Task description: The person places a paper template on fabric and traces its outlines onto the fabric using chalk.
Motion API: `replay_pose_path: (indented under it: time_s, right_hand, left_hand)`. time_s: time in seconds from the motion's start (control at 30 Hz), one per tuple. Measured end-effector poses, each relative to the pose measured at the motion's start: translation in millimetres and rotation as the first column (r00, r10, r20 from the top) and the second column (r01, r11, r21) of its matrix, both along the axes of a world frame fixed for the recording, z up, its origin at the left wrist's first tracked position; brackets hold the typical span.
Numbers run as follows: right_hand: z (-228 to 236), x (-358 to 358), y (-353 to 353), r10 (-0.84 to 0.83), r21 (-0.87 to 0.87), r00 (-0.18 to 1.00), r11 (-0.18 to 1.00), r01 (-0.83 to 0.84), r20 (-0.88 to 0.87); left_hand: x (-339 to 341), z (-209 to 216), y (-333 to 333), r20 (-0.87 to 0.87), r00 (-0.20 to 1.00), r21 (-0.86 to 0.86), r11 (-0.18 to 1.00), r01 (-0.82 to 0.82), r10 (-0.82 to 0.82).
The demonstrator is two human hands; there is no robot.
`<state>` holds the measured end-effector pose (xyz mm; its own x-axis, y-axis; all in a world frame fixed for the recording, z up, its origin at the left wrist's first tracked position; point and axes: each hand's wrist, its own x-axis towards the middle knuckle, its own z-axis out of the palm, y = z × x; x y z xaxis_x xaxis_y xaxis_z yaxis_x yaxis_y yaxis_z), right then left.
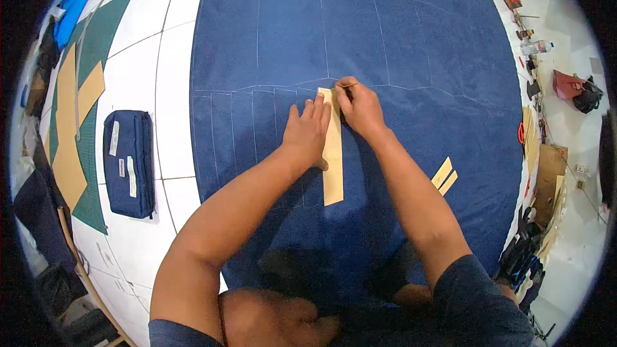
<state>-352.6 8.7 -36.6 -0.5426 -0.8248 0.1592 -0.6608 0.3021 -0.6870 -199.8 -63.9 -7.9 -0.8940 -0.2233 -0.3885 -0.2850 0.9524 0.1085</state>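
At the left, one green flat mat (116, 16) lies on white tiles (177, 58); tan paper pieces (69, 157) overlap on it, at least two, the exact count unclear; beside it lies one dark-blue rectangular fabric pouch (142, 164) with three pale labels (132, 177); next comes one broad navy cloth (443, 122), marked with many thin white lines; on it the left hand (307, 132) lies spread and flat, clasping nothing, its fingers and thumb on one long, narrow, pale-yellow paper strip (333, 154), which lies near the cloth's middle; the right hand (361, 108) is at the strip's upper right, thumb and forefinger nearly together, though I cannot tell what, if anything, they pinch; farther right lie two short pale-yellow strips (441, 171), side by side; beyond the cloth's right edge lies one clear plastic bottle (536, 47).
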Motion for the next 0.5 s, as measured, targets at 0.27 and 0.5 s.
replay_pose_path:
  time_s: [0.27, 0.5]
  right_hand:
    - [5, 2, -5, 0.04, 0.116, 0.999, 0.993, -0.037, -0.03]
    - [1, -6, 12, -0.013, 0.025, 0.999, 1.0, 0.014, -0.044]
  left_hand:
    - [-6, 4, 1, 0.06, 0.998, -0.013, 1.0, 0.005, -0.004]
    - [-9, 7, 4, 0.049, 0.999, -0.038, 0.999, -0.003, 0.005]
